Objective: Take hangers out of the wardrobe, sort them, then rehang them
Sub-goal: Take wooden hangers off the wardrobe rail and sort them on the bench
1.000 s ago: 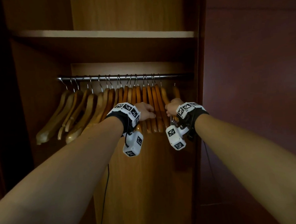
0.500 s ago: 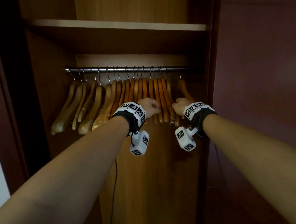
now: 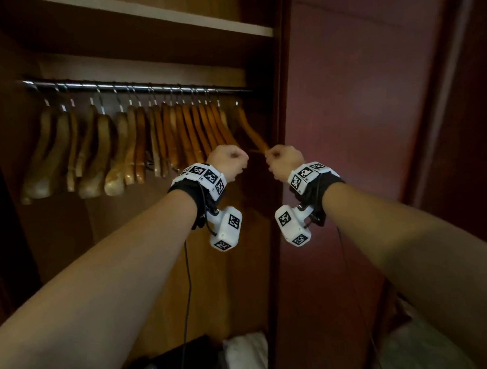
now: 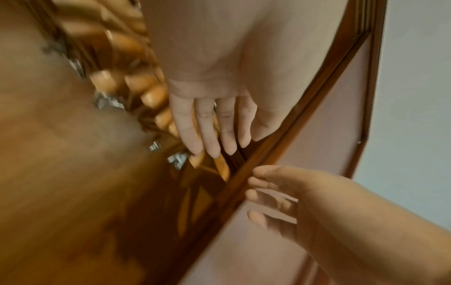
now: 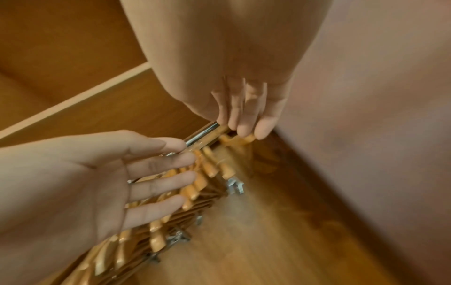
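Observation:
Several wooden hangers [image 3: 138, 144] hang close together on a metal rail [image 3: 135, 87] inside the wardrobe. One hanger [image 3: 251, 131] hangs apart at the right end, with its arm slanting toward me. My left hand [image 3: 227, 160] is at the right end of the packed group. In the left wrist view its fingers [image 4: 209, 125] lie straight against the hanger ends. My right hand [image 3: 284, 159] touches the tip of the separate hanger [image 5: 235, 139] with its fingertips [image 5: 244, 129]. That hand [image 4: 275, 194] is loosely spread and grips nothing.
A shelf [image 3: 171, 17] runs above the rail. The wardrobe's side post [image 3: 285, 125] stands just right of my hands, with a reddish door panel [image 3: 360, 121] beyond it. White cloth [image 3: 245, 356] and a dark object [image 3: 172, 363] lie on the wardrobe floor.
Both hands have shifted right, from the middle of the hanger group to its right end. The rightmost hanger now stands apart and tilted. My head has turned right and downward.

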The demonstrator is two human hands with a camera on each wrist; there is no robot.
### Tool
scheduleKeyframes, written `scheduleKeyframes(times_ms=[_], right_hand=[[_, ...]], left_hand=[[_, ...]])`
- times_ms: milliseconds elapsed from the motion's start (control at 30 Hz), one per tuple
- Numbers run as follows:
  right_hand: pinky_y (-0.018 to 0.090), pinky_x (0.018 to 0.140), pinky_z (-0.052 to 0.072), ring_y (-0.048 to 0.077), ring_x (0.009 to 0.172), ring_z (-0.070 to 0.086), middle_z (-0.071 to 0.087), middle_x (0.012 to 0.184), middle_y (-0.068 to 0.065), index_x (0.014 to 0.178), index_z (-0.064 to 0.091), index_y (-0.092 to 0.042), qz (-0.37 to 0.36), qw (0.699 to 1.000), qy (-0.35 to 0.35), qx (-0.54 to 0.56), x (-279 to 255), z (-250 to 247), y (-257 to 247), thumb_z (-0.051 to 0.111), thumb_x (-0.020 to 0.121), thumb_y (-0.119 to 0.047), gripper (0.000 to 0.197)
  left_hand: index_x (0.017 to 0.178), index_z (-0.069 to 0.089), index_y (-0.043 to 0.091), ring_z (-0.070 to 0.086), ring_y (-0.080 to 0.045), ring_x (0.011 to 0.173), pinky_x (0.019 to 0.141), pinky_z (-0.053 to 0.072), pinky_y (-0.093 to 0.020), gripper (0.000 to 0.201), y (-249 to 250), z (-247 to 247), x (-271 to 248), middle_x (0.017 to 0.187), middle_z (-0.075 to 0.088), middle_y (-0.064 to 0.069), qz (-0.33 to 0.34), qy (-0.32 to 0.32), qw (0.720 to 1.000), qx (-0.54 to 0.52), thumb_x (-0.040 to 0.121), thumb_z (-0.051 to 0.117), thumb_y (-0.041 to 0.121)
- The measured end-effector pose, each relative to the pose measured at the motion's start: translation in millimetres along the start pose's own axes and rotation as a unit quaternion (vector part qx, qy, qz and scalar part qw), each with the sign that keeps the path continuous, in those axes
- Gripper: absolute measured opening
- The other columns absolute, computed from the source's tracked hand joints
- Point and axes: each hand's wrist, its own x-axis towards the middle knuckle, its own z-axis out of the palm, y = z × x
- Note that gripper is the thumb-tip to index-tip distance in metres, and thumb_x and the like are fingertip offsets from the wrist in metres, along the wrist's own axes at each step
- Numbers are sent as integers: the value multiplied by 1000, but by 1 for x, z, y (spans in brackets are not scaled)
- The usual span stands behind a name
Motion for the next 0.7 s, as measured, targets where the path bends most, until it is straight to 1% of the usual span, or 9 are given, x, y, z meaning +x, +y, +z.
scheduleKeyframes(times_ms=[67, 133, 200, 267, 367, 467, 600, 633, 700], right_hand=[[37, 77, 59, 26, 83, 69, 72, 94, 8, 99, 71, -23, 7, 1000, 17, -22, -12, -17, 10, 48, 93, -22, 23], [31, 76, 56, 26, 86, 67, 71, 97, 6, 101, 71, -22, 17, 998, 29, -57, -24, -36, 23, 46, 93, -18, 27], [33, 79, 56, 27, 90, 67, 72, 98, 8, 103, 72, -21, 32, 996, 41, -74, -36, -56, 36, 46, 92, -17, 28], [36, 79, 58, 28, 89, 69, 73, 96, 10, 99, 71, -23, 49, 994, 55, -83, -49, -79, 50, 47, 91, -17, 27], [39, 77, 59, 29, 84, 70, 74, 92, 9, 92, 71, -24, 76, 989, 88, -94, -68, -115, 73, 47, 89, -17, 25], [42, 74, 59, 31, 80, 70, 73, 88, 9, 90, 70, -23, 100, 982, 115, -112, -90, -155, 94, 48, 88, -20, 23], [45, 73, 60, 32, 79, 70, 73, 88, 10, 90, 72, -20, 132, 972, 152, -117, -127, -212, 120, 47, 87, -19, 24], [45, 72, 60, 32, 78, 70, 73, 88, 10, 89, 72, -20, 140, 969, 163, -121, -138, -227, 127, 47, 86, -19, 25], [45, 71, 60, 32, 75, 70, 73, 86, 9, 83, 70, -22, 157, 963, 175, -130, -163, -258, 143, 47, 85, -18, 23]], left_hand=[[99, 67, 16, 67, -18, 89, 68, 56, -29, 17, 9, 19, -7, 100, 70, -2, -4, -26, 999, -43, 96, 50, 16], [100, 66, 15, 68, -18, 88, 67, 56, -29, 17, 17, 38, -14, 100, 70, -3, -7, -54, 996, -73, 96, 50, 15], [93, 67, 18, 69, -19, 84, 67, 58, -31, 15, 27, 59, -18, 97, 71, -5, -9, -77, 993, -91, 93, 52, 15], [84, 67, 20, 70, -20, 77, 64, 58, -33, 15, 40, 82, -24, 92, 73, -8, -4, -96, 990, -108, 90, 55, 14], [79, 67, 20, 68, -22, 71, 57, 54, -30, 18, 63, 118, -33, 90, 73, -14, 10, -129, 983, -132, 90, 56, 12], [80, 66, 17, 65, -21, 66, 52, 51, -26, 18, 93, 155, -44, 92, 72, -17, 29, -164, 975, -148, 92, 54, 9], [94, 66, 8, 61, -19, 61, 48, 50, -25, 13, 139, 205, -71, 86, 67, -13, 47, -214, 961, -170, 94, 52, 6], [94, 65, 7, 60, -19, 59, 48, 49, -25, 14, 151, 218, -79, 84, 66, -12, 48, -225, 957, -178, 94, 52, 5], [89, 65, 10, 59, -19, 59, 52, 49, -27, 15, 175, 244, -98, 79, 67, -9, 49, -246, 949, -190, 94, 52, 5]])
